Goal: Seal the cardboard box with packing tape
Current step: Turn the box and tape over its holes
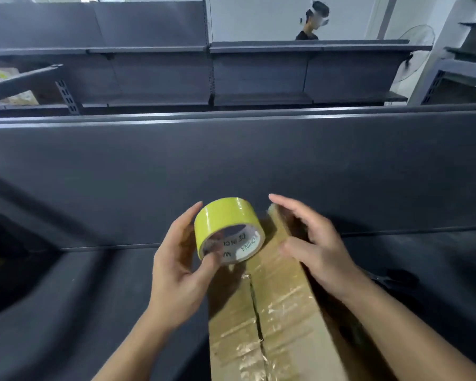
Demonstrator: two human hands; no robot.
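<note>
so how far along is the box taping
Done: the cardboard box flaps are folded down, with only old crinkled clear tape on them. In hand: the left hand holds the yellow tape roll; the right hand is open by the far end. Left: no yellow tape on the centre seam yet.

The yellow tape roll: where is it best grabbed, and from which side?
Pinch the tape roll through its wall: thumb inside the hollow core, fingers outside on the yellow band, much as the left hand does. Come from the open face tilted towards the camera; the hole leaves room for a thumb.
</note>
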